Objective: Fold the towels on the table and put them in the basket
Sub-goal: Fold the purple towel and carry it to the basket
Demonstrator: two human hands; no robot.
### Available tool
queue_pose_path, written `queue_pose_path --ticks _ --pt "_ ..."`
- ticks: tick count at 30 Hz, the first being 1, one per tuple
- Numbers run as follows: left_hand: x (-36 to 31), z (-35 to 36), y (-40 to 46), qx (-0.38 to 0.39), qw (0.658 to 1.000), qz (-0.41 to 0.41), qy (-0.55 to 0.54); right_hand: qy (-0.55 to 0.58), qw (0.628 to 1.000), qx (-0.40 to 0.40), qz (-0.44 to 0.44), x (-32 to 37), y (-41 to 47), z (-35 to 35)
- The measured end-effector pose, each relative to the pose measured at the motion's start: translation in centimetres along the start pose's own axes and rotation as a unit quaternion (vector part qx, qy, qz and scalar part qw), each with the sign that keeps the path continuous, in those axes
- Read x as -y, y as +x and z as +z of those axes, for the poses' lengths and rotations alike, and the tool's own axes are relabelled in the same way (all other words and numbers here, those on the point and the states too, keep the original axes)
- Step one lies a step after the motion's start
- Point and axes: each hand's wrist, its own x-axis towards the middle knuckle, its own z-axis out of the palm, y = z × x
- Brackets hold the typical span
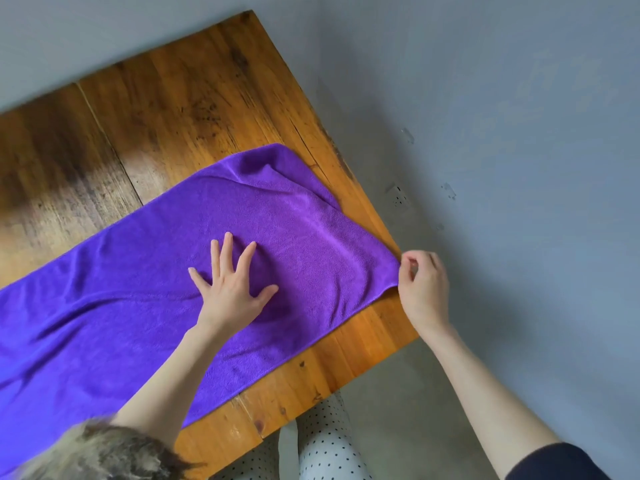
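A purple towel (131, 306) lies spread along the wooden table (166, 109), running off the frame's left edge. Its far right end is doubled over with a few wrinkles. My left hand (232, 285) presses flat on the towel's middle, fingers spread. My right hand (420, 289) is at the table's right edge and pinches the towel's right corner between thumb and fingers. No basket is in view.
A grey wall (519, 133) with a socket (398, 197) stands right of the table, and grey floor (398, 410) lies below its edge. Dotted trouser legs (322, 445) show under the near table edge. Bare wood lies beyond the towel.
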Motion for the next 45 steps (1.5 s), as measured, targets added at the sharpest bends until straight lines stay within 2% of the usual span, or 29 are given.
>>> queue_pose_path --ticks 4,10,13,17,21,26,29,31,34,36,38,40,42,45 --pt "-1.6 0.1 2.2 -0.036 0.998 0.037 0.019 0.003 0.995 0.101 -0.027 3.3 4.1 1.7" --pt "-2.4 -0.2 5.4 0.022 0.998 0.022 0.057 -0.031 0.984 0.167 -0.056 8.3 8.7 4.6" --pt "-2.1 -0.1 5.4 0.030 0.997 0.027 0.066 -0.026 0.981 0.192 -0.030 10.0 10.4 6.0" --pt "-2.1 -0.2 5.4 0.033 0.997 0.025 0.061 -0.052 0.981 0.184 0.027 11.2 12.1 7.6" --pt "-2.2 -0.2 5.4 0.037 0.997 0.021 0.063 -0.115 0.974 0.194 -0.013 11.2 12.7 8.0" --pt "-2.2 -0.3 5.4 0.039 0.997 0.018 0.067 -0.035 0.998 0.050 -0.002 12.5 14.9 5.5" --pt "-2.3 -0.3 5.4 0.042 0.996 0.017 0.073 -0.022 0.997 0.070 -0.016 12.4 15.2 5.3" --pt "-2.3 -0.3 5.4 0.043 0.996 0.014 0.073 0.028 0.996 0.087 -0.017 12.0 15.5 6.0" --pt "-2.4 -0.4 5.4 0.042 0.996 0.013 0.072 0.109 0.988 0.069 -0.081 12.9 14.6 6.4" --pt "-2.4 -0.6 5.3 0.039 0.996 0.017 0.078 0.110 0.970 0.122 -0.179 13.3 12.9 6.6" --pt "-2.1 -0.6 5.1 0.018 0.997 0.028 0.076 0.093 0.935 0.239 -0.244 13.3 10.9 6.9" --pt "-1.7 -0.7 5.0 -0.017 0.998 0.041 0.049 0.094 0.913 0.304 -0.254 12.7 9.5 7.1" --pt "-1.3 -0.9 5.1 -0.052 0.998 0.040 0.005 0.097 0.920 0.277 -0.260 11.8 8.8 6.7" --pt "-1.7 -1.4 5.8 -0.146 0.989 0.029 -0.027 0.041 0.946 0.181 -0.267 9.7 8.8 5.7"
